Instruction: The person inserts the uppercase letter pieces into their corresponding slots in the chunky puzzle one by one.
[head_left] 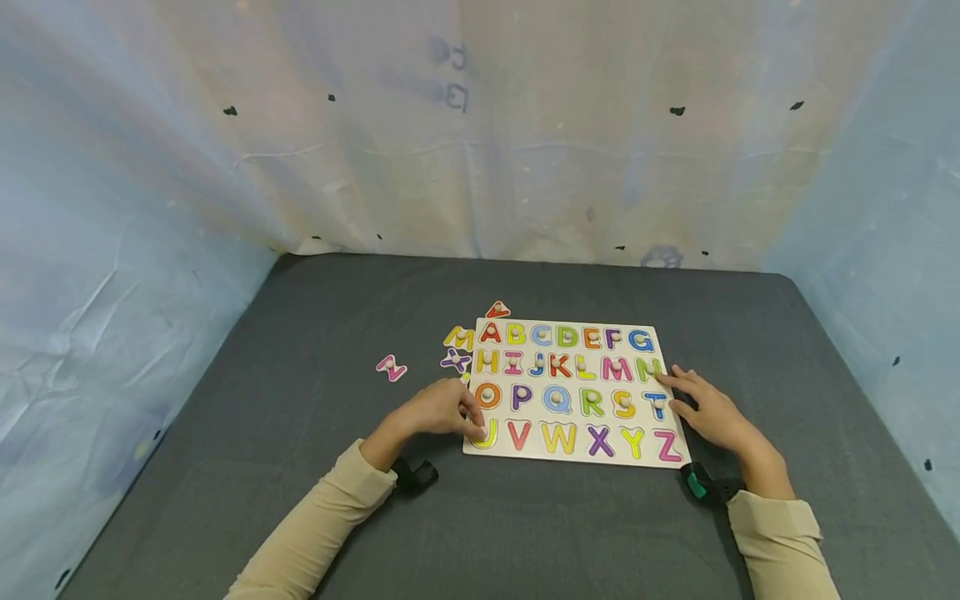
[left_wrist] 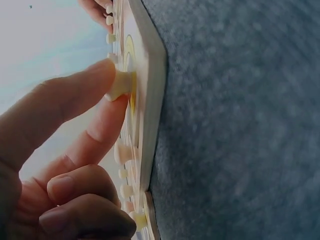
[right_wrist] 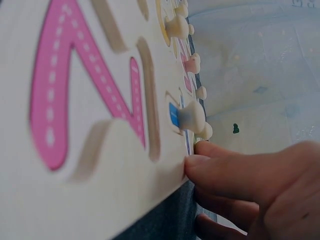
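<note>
A white wooden alphabet board (head_left: pixel 577 467) lies on the table with coloured letters, many with knobs. At its lower left corner my left hand (head_left: pixel 442 408) pinches the pale knob (left_wrist: pixel 120 85) of a yellow letter piece between thumb and index finger. That piece sits at the yellow U-shaped spot (head_left: pixel 491 435), partly hidden by the fingers. My right hand (head_left: pixel 712 410) rests at the board's right edge, thumb beside the blue T (head_left: pixel 656 406) and a fingertip by the green N (head_left: pixel 648 369). In the right wrist view its thumb (right_wrist: pixel 200 167) touches the board's edge.
Left of the board lie a yellow W-shaped piece (head_left: pixel 459 337), a purple X (head_left: pixel 455 360) and a pink Z (head_left: pixel 391 367). A red V-shaped piece (head_left: pixel 498 310) touches the top edge. The dark table (head_left: pixel 525 533) is bordered by hanging sheets (head_left: pixel 525 167).
</note>
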